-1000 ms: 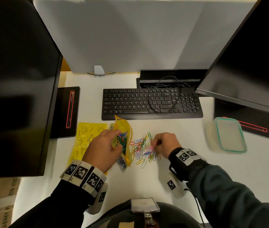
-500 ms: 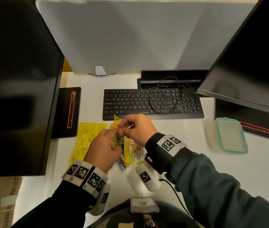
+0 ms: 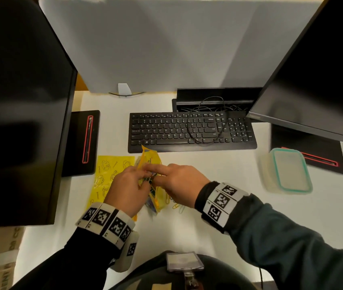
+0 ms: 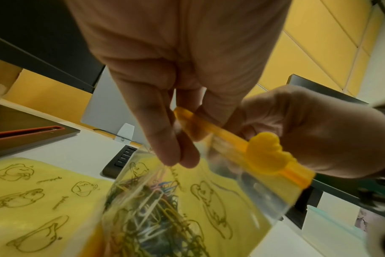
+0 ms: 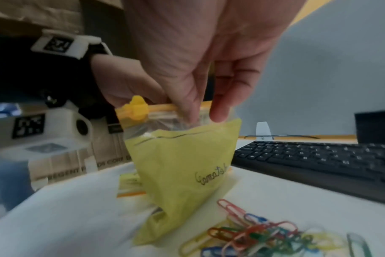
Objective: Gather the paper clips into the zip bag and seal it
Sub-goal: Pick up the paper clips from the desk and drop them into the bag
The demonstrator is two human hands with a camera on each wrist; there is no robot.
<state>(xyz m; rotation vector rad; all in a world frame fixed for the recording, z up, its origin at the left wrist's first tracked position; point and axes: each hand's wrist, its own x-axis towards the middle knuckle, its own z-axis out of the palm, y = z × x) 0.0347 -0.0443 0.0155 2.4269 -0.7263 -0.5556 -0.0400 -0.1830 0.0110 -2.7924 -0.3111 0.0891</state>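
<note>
Left hand [image 3: 126,189] pinches bag [image 5: 182,165] mouth; right hand [image 3: 179,183] reaches in, hold unclear. Keep mouth wide, release low; loose clips [image 5: 253,234] lie outside.

in the head view the zip bag [image 3: 149,162] stands at the centre of the worktop [image 3: 229,164], between the left hand [image 3: 124,191] on its left and the right hand [image 3: 179,183] on its right. both hands pinch its top edge. paper clips [image 4: 152,208] lie inside the bag, and loose paper clips [image 5: 259,236] lie on the worktop just right of its base. a flat sheet [image 3: 107,174] lies left of the bag, partly under the left hand. the keyboard [image 3: 191,130] lies behind the bag and a container [image 3: 290,170] sits at the right. one monitor [image 3: 20,101] fills the left edge, and a second monitor [image 3: 323,70] fills the upper right.
</note>
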